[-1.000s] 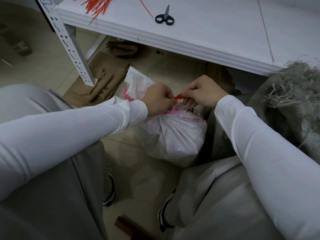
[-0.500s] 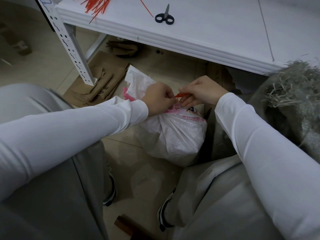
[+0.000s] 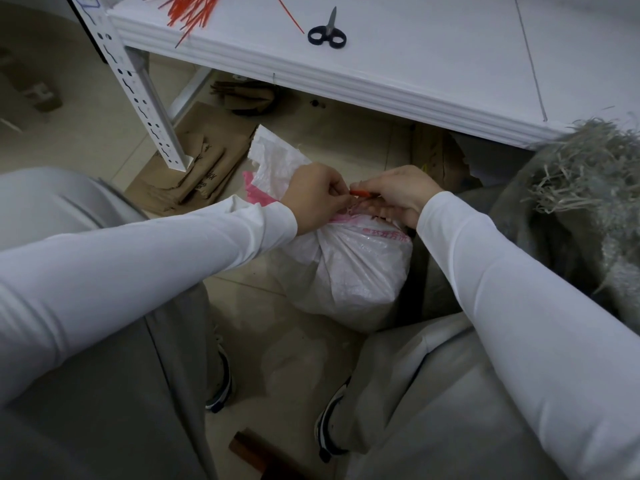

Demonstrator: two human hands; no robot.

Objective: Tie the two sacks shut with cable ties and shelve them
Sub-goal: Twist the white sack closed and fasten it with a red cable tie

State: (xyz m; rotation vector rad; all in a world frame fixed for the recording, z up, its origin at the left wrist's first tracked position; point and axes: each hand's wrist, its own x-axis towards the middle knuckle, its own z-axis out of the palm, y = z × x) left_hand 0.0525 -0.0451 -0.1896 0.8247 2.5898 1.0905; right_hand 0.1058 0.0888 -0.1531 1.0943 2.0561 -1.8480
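Note:
A white woven sack (image 3: 349, 271) with pink print stands on the floor between my knees, its neck gathered. My left hand (image 3: 317, 195) grips the bunched neck and pinches one end of a red cable tie (image 3: 360, 193). My right hand (image 3: 398, 194) pinches the other end of the same tie, right beside the left hand. Only a short red stretch of the tie shows between my fingers. A second sack (image 3: 561, 216), grey and open, stands at the right with shredded paper (image 3: 588, 164) spilling from its top.
A white shelf (image 3: 398, 64) runs across the top, bearing a pile of red cable ties (image 3: 194, 10) and black-handled scissors (image 3: 327, 32). Its perforated post (image 3: 138, 91) stands at the left. Flattened cardboard (image 3: 194, 161) lies on the floor under the shelf.
My hands have stayed at the sack's neck. The right hand has shifted slightly left and lower, closing the gap, so less of the red tie shows between the hands.

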